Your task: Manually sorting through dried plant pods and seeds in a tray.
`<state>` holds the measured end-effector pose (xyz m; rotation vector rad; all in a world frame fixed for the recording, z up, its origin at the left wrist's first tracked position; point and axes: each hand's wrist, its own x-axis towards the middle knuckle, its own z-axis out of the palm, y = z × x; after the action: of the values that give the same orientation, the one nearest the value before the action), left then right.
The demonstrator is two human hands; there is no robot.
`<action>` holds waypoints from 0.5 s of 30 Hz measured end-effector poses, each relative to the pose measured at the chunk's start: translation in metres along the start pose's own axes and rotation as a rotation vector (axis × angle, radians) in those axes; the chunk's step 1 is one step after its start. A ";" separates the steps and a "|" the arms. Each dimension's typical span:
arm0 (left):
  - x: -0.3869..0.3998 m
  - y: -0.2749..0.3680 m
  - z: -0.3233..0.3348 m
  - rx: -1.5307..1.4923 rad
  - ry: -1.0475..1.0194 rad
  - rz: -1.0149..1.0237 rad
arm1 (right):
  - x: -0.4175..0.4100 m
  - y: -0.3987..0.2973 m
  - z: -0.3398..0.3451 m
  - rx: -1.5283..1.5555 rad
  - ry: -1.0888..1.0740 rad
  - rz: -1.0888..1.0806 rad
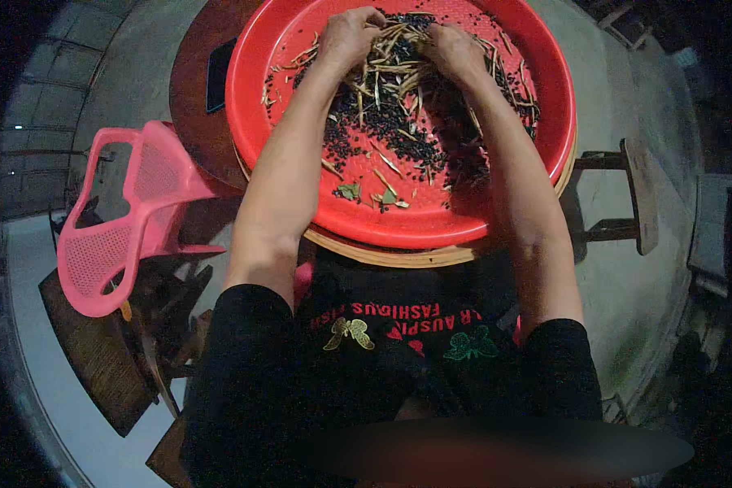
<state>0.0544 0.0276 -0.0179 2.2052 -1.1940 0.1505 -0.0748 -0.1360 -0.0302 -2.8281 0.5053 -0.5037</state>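
A round red plastic basin (pixel 402 229) lies before me, with black beans (pixel 402 137) strewn over its bottom. Dry, tan bean pods (pixel 396 70) are heaped towards its far side. At the left of this heap is my left hand (pixel 349 38), its fingers curled in at the pods. My right hand (pixel 457 53) reaches into the heap from the other side, its fingertips partly hidden among pods. Whether either hand grips a pod is unclear. Bits of green leaf (pixel 349 191) and loose pod pieces lie nearer to me in the basin.
Under the basin shows the rim of a woven bamboo tray (pixel 396 256). A dark flat device, perhaps a phone (pixel 219 79), rests on a round brown table (pixel 189 97) to the left. A pink plastic chair (pixel 100 250) stands at left, a wooden stool (pixel 639 195) at right.
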 end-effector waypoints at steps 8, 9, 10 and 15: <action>0.005 0.019 -0.015 -0.494 -0.089 -0.241 | 0.009 0.021 -0.016 0.739 0.029 0.053; 0.006 0.022 -0.015 -0.642 -0.056 -0.238 | 0.008 0.018 -0.020 0.918 -0.050 0.128; 0.004 0.026 -0.015 -0.739 -0.082 -0.288 | 0.006 0.016 -0.025 0.919 -0.043 0.130; -0.001 0.040 -0.020 -0.831 0.027 -0.229 | -0.008 -0.008 -0.056 1.316 -0.116 0.203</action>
<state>0.0265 0.0235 0.0162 1.5642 -0.7715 -0.3515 -0.1007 -0.1345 0.0207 -1.5158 0.2562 -0.3948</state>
